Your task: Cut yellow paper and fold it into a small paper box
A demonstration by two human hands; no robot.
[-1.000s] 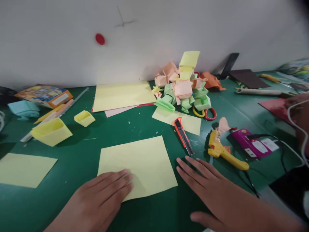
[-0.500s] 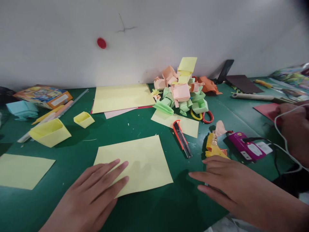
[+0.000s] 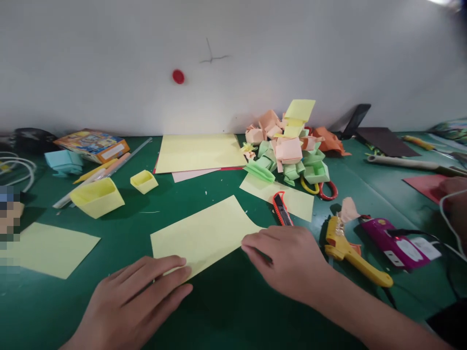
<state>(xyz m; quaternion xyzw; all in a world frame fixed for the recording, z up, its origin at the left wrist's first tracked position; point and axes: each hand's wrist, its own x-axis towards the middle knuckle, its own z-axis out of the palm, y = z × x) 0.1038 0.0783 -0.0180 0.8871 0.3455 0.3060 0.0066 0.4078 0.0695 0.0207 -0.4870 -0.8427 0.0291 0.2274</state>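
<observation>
A pale yellow sheet of paper [image 3: 204, 228] lies on the green tabletop in front of me. Its near right corner is pinched between the fingertips of my right hand [image 3: 288, 257], and that side curls up slightly. My left hand [image 3: 142, 291] rests on the near left part of the sheet, fingers stretched out and a little apart. Just beyond my right hand is an orange box cutter [image 3: 280, 206], its lower end hidden by the hand. A yellow glue gun [image 3: 341, 240] lies to the right of that hand.
Folded paper pieces [image 3: 288, 150] are heaped near the wall beside scissors [image 3: 328, 190]. Yellow paper boxes [image 3: 97, 197] stand at left, near another yellow sheet [image 3: 54, 248]. A purple power adapter [image 3: 396, 243] sits right. Another person's hand [image 3: 454, 194] shows at the right edge.
My right hand has moved from the bare table onto the sheet's near right corner and pinched it. The sheet has turned slightly and its corner is lifted. My left hand stays on the sheet.
</observation>
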